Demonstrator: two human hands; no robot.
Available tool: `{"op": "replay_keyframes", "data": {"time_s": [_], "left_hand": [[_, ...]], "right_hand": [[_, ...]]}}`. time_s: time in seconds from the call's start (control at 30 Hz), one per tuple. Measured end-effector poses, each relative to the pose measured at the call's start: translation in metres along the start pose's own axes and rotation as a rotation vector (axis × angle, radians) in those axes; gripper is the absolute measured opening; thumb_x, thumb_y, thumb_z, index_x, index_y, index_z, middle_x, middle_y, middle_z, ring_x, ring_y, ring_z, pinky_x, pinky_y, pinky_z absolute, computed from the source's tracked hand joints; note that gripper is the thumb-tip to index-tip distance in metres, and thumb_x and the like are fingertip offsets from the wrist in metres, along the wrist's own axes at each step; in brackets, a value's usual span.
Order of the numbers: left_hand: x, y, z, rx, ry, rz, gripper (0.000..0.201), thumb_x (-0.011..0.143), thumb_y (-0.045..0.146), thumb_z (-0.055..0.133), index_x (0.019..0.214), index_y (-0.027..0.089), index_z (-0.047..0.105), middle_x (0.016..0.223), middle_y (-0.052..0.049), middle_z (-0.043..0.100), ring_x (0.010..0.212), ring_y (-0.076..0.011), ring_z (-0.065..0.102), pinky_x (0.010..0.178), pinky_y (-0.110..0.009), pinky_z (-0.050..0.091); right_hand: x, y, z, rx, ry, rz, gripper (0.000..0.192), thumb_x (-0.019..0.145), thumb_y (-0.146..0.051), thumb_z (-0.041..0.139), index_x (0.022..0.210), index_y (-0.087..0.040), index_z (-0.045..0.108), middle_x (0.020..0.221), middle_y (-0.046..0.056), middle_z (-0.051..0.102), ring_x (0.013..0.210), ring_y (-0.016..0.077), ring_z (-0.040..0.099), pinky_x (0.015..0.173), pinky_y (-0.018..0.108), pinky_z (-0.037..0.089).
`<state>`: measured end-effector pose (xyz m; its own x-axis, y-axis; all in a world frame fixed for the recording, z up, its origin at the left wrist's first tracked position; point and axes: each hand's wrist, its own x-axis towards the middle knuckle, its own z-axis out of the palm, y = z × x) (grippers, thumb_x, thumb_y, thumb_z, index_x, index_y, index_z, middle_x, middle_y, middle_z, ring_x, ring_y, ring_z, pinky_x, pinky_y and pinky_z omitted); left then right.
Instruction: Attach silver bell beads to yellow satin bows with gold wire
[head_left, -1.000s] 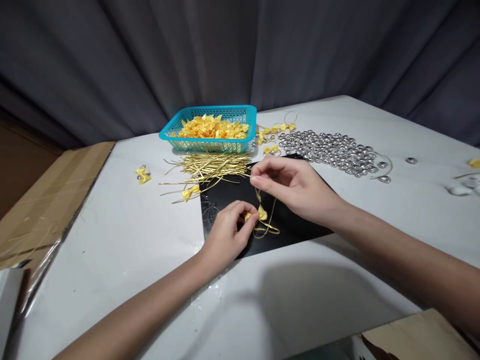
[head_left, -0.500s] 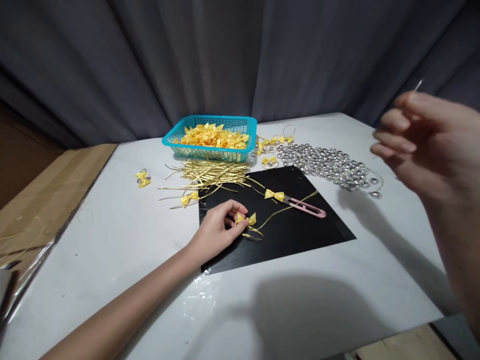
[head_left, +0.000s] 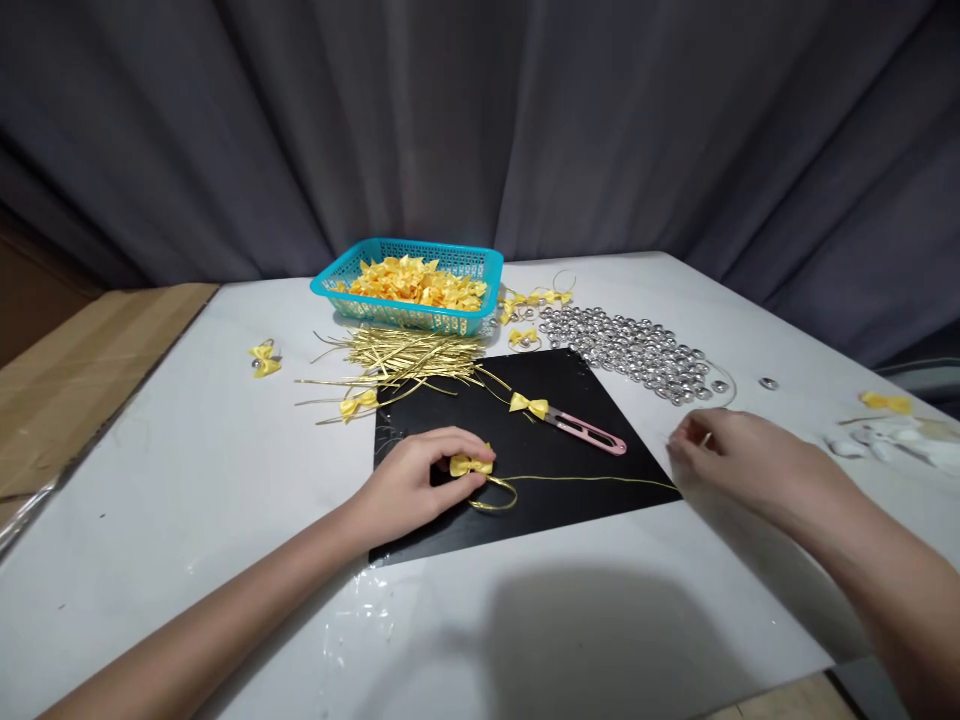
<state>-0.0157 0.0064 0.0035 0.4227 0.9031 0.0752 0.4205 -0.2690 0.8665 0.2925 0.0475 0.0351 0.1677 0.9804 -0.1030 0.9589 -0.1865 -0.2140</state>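
My left hand (head_left: 415, 480) pinches a small yellow bow (head_left: 471, 465) on the black mat (head_left: 570, 470). A thin gold cord (head_left: 585, 479) loops beside the bow and runs right across the mat to my right hand (head_left: 739, 458), which pinches its far end just off the mat's right corner. A pink thread snipper (head_left: 589, 432) lies on the mat with another yellow bow (head_left: 529, 404) at its near end.
A teal basket (head_left: 409, 312) of yellow bows stands at the back, a heap of gold cords (head_left: 405, 355) before it. A pile of silver bells (head_left: 637, 350) lies at the right. Loose bows lie about; cardboard (head_left: 82, 360) borders the left.
My right hand pulled the cord up and far to the right, then came down to the table beside the mat. The cord now lies stretched straight. The snipper became visible.
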Motion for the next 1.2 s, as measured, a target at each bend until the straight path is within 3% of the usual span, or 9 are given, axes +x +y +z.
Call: {"op": "replay_keyframes", "data": {"time_s": [0.1, 0.2, 0.27, 0.37, 0.5, 0.73, 0.9, 1.03, 1.2], "left_hand": [[-0.001, 0.004, 0.003, -0.105, 0.021, -0.094, 0.025, 0.075, 0.021, 0.064, 0.099, 0.016, 0.068, 0.108, -0.009, 0.065, 0.088, -0.0171, 0.060, 0.068, -0.026, 0.044], [-0.003, 0.006, 0.005, -0.232, -0.006, -0.168, 0.032, 0.072, 0.020, 0.066, 0.103, 0.016, 0.066, 0.115, -0.009, 0.060, 0.071, -0.0104, 0.055, 0.059, -0.022, 0.043], [-0.004, 0.005, 0.005, -0.298, -0.024, -0.195, 0.035, 0.071, 0.019, 0.067, 0.106, 0.015, 0.065, 0.118, -0.009, 0.057, 0.066, -0.0071, 0.051, 0.059, -0.021, 0.043], [-0.004, 0.002, 0.006, -0.389, -0.043, -0.206, 0.037, 0.071, 0.018, 0.068, 0.108, 0.016, 0.064, 0.121, -0.008, 0.055, 0.068, -0.0055, 0.050, 0.061, -0.018, 0.043], [-0.004, 0.000, 0.005, -0.509, -0.051, -0.234, 0.039, 0.068, 0.016, 0.071, 0.107, 0.019, 0.065, 0.116, -0.005, 0.059, 0.062, -0.0028, 0.047, 0.057, -0.015, 0.041], [-0.006, 0.002, 0.000, -0.769, -0.045, -0.353, 0.044, 0.071, 0.017, 0.070, 0.114, 0.021, 0.064, 0.061, 0.001, 0.067, 0.062, -0.0080, 0.058, 0.062, -0.017, 0.042], [-0.005, 0.003, 0.001, -0.927, -0.031, -0.363, 0.045, 0.068, 0.014, 0.065, 0.112, 0.021, 0.066, 0.062, 0.000, 0.069, 0.061, -0.0094, 0.059, 0.061, -0.018, 0.042], [-0.006, 0.003, 0.003, -1.042, -0.023, -0.325, 0.054, 0.056, 0.003, 0.061, 0.107, 0.019, 0.070, 0.087, -0.004, 0.072, 0.065, -0.0108, 0.059, 0.057, -0.019, 0.043], [-0.010, 0.009, 0.010, -1.083, 0.030, -0.384, 0.048, 0.064, 0.005, 0.068, 0.109, 0.021, 0.069, 0.072, 0.000, 0.071, 0.065, -0.0067, 0.060, 0.067, -0.015, 0.046]], "right_hand": [[-0.003, -0.013, 0.007, -0.121, 0.020, -0.123, 0.011, 0.073, -0.021, 0.052, 0.068, -0.016, 0.060, 0.084, 0.016, 0.062, 0.087, 0.0332, 0.054, 0.061, 0.037, 0.036], [-0.002, -0.033, 0.016, -0.128, 0.057, -0.283, 0.026, 0.083, -0.029, 0.048, 0.099, -0.014, 0.060, 0.105, 0.015, 0.061, 0.106, 0.0301, 0.050, 0.082, 0.039, 0.041], [0.000, -0.045, 0.023, -0.094, 0.049, -0.397, 0.038, 0.085, -0.039, 0.048, 0.111, -0.013, 0.056, 0.112, 0.012, 0.059, 0.109, 0.0261, 0.051, 0.090, 0.036, 0.041], [0.004, -0.055, 0.032, -0.054, 0.025, -0.490, 0.038, 0.084, -0.042, 0.050, 0.106, -0.013, 0.060, 0.106, 0.011, 0.060, 0.103, 0.0260, 0.054, 0.083, 0.035, 0.045], [0.009, -0.052, 0.038, -0.002, 0.037, -0.482, 0.023, 0.085, -0.029, 0.045, 0.092, -0.016, 0.062, 0.090, 0.010, 0.061, 0.093, 0.0249, 0.056, 0.076, 0.035, 0.045], [0.013, -0.035, 0.038, 0.111, 0.042, -0.372, 0.022, 0.084, -0.032, 0.042, 0.092, -0.016, 0.054, 0.082, 0.009, 0.061, 0.073, 0.0215, 0.057, 0.063, 0.032, 0.043], [-0.004, -0.034, 0.021, 0.434, -0.067, -0.193, 0.023, 0.084, -0.038, 0.040, 0.092, -0.017, 0.047, 0.074, 0.003, 0.052, 0.065, 0.0168, 0.052, 0.060, 0.029, 0.042], [-0.036, -0.052, 0.015, 0.772, -0.174, -0.117, 0.042, 0.080, -0.054, 0.041, 0.102, -0.019, 0.045, 0.063, -0.004, 0.036, 0.049, 0.0103, 0.035, 0.044, 0.023, 0.031], [-0.063, -0.085, 0.037, 0.850, -0.311, -0.219, 0.045, 0.063, -0.044, 0.066, 0.096, -0.015, 0.056, 0.057, -0.007, 0.027, 0.050, 0.0075, 0.028, 0.048, 0.021, 0.027]]}}
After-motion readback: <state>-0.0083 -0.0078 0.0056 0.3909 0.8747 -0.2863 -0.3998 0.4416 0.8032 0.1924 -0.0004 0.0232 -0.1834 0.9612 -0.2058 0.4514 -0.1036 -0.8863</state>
